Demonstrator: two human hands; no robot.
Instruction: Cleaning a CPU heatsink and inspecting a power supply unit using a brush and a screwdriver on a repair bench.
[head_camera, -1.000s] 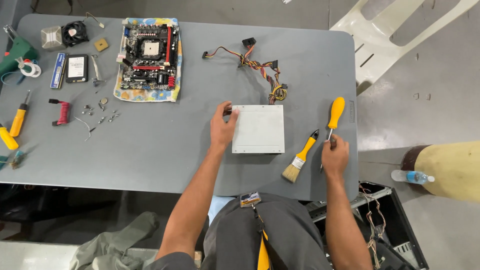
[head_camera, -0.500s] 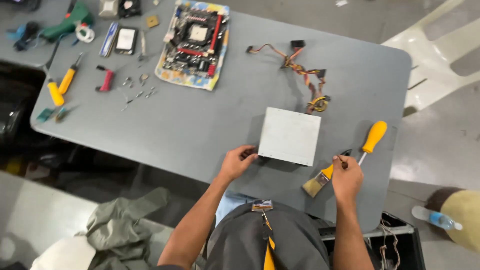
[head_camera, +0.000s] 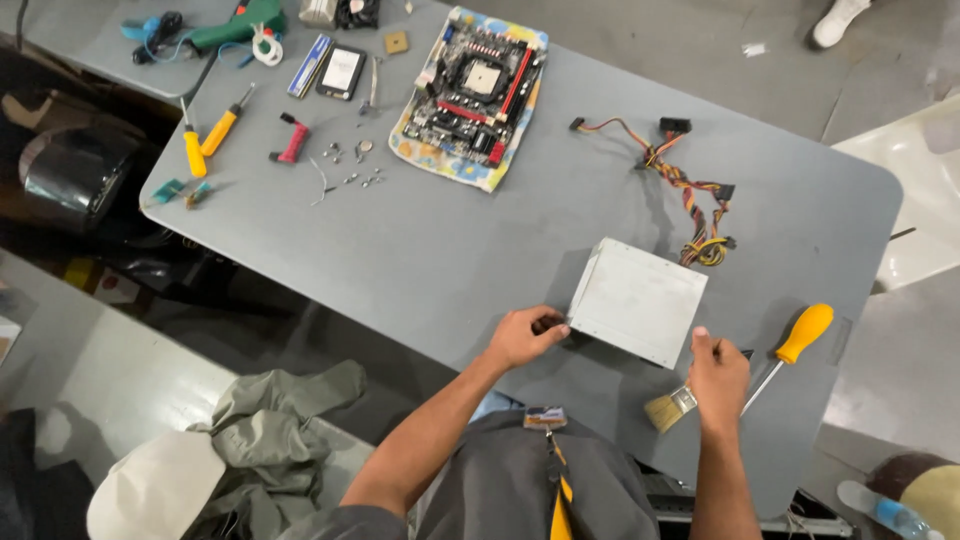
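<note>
1. I see the grey metal power supply box (head_camera: 637, 301) lying flat on the grey counter (head_camera: 450, 250), near its front edge, closed; I can't tell what's inside. Its bundle of coloured cables (head_camera: 690, 190) trails off the far side.
2. Left hand (head_camera: 522, 336): fingers curled onto the box's near-left corner, touching it.
3. Right hand (head_camera: 717, 372): at the box's near-right corner, thumb up against the edge. It lies over a small paintbrush (head_camera: 672, 405) and a yellow-handled screwdriver (head_camera: 790, 350); I can't tell whether it grips either one.
4. Far side: motherboard (head_camera: 478, 90) resting on a patterned cloth (head_camera: 440, 160).
5. Far left: loose screws (head_camera: 355, 170), a red-handled tool (head_camera: 290, 140), two yellow screwdrivers (head_camera: 205, 135), a green tool (head_camera: 235, 22).
</note>
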